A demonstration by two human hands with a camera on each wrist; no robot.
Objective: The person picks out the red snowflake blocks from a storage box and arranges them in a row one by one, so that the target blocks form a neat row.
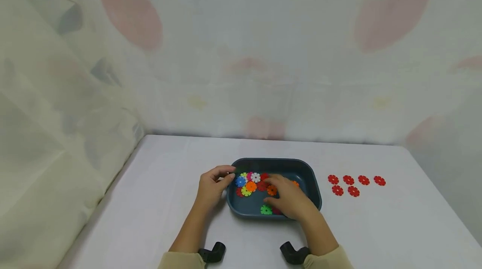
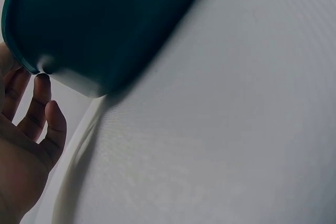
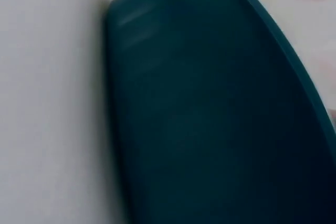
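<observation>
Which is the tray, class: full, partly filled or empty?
Partly filled: in the head view, coloured discs lie in the tray, while parts of its floor show bare.

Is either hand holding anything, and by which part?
The left hand touches the dark teal tray at its left rim; gripping is unclear. The right hand is over flower-shaped discs inside; whether it holds one cannot be told.

No text, label, brand, number or sign can be read in any view.
</observation>
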